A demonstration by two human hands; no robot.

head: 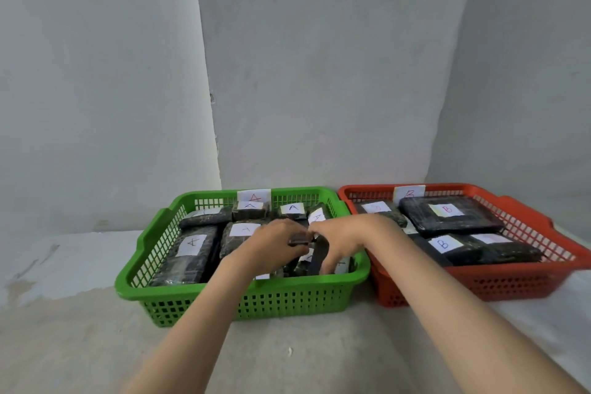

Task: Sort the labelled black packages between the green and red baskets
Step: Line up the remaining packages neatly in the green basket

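Bare grey walls meet in a corner behind the work; the surface below is pale, stained concrete, floor or low bench, we cannot tell which. Two slotted baskets sit side by side against the wall, near rims touching or nearly so.

Green basket [153, 246]: a paper tag marked A [254, 196] stands on its far rim. Packages inside carry white labels, most reading A, e.g. the long one at left [192, 253]. One label near centre [244, 229] is not clearly readable. They lie packed flat and close, some tilted on their neighbours.

Red basket [527, 281]: tag marked B [410, 192] on its far rim. Large flat package labelled B [447, 214] lies on top of others, also B where legible. We judge the rim tags set the rule: letter on package matches letter on basket.

Both of our hands reach into the near right part of the green basket. Left hand [271, 243] has fingers curled down around a small dark object [299, 240]. Right hand [339, 240] is partly closed, fingers wrapped on a dark upright package [319, 257]. Its label is hidden, so where it belongs is unknown. Two hands together suggest we are working it free of a tight pack, or turning it to read it.
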